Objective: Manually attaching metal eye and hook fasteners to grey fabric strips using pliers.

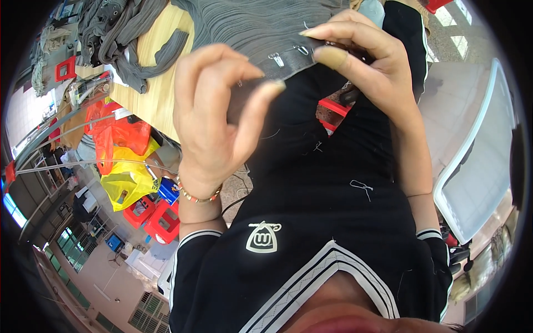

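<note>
A grey garment (239, 28) with a rippled surface lies across the table's near edge and hangs toward my lap. Its waistband edge (288, 65) is stretched between my hands, and two small metal hook pieces (279, 60) show on it. My right hand (369, 64) pinches the band between thumb and fingers, right of the hooks. At the band's left part, my left hand (214, 105) is closed with thumb and fingertips close together; the cloth between them is partly hidden. Loose threads (362, 187) cling to my black shirt.
More grey garments (119, 36) lie at the far left on the wooden table (150, 94). Yellow (130, 177) and red plastic bags hang beside its left edge, above red plastic containers (164, 222). A large whitish plastic tub (472, 166) stands on my right.
</note>
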Demonstrator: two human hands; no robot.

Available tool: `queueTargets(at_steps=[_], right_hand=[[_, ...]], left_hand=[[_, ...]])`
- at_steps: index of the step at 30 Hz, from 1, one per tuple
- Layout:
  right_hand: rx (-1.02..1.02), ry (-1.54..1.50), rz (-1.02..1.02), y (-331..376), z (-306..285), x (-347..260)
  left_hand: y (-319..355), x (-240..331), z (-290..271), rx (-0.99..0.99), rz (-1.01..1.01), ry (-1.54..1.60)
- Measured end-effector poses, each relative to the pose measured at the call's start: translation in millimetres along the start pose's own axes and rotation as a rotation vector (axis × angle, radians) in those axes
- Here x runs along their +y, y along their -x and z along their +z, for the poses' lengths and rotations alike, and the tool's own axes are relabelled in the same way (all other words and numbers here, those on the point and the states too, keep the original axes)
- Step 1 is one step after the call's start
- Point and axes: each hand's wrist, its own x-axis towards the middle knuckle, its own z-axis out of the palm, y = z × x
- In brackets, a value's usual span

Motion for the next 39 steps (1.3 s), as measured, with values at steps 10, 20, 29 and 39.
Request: queueTargets(at_steps=[10,20,29,39], right_hand=[[-0.021,0.009,0.129,19,6,45],[-0.141,0.202,-0.234,26,2,-18],[-0.21,0.242,-0.213,32,20,-26],[-0.12,0.135,-0.144,36,11,-29]], left_hand=[[41,-8,-9,0.129,-0.067,0.027],[82,-24,-44,0.077,-0.123,0.152],[89,-28,-48,0.085,-0.136,0.27],[64,-9,-1,0.209,-0.021,0.053]])
